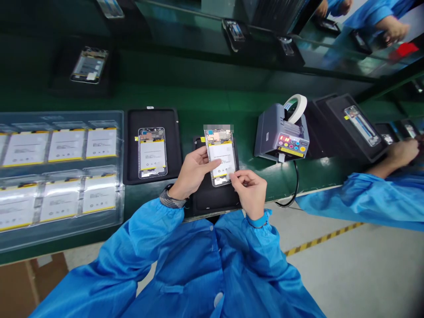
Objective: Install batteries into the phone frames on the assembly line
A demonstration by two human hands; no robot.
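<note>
My left hand grips an opened phone by its left edge, thumb lying across the white battery. Circuit boards show at the phone's upper end, and yellow strips border the battery. My right hand is closed in a pinch at the phone's lower right edge; whatever sits between the fingertips is too small to make out. Beneath the phone is a black tray. Left of it, a second opened phone with a battery lies in another black tray.
A clear plastic tray at left holds several batteries. A grey tape dispenser carries a white tape roll, its cable hanging over the table edge. At right, a co-worker's hand is near stacked black trays. More phones lie behind.
</note>
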